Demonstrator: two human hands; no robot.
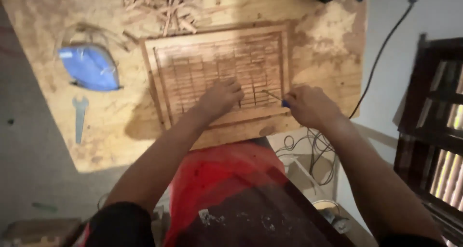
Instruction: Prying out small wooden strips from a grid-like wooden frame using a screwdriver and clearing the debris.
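Louvred wooden panel (219,73) — reddish-brown, slatted, framed, flat on my desk (111,131). My left hand (221,96) pressed open on its slats; my right hand (308,105) gripping a blue-handled screwdriver (277,98) — tip at the slats.

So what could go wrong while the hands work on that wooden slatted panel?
The thin tool in the right hand points toward the left hand pressed on the panel; a slip might poke those fingers. It might also gouge or snap a thin slat. The cable hanging off the board's edge could snag an arm.
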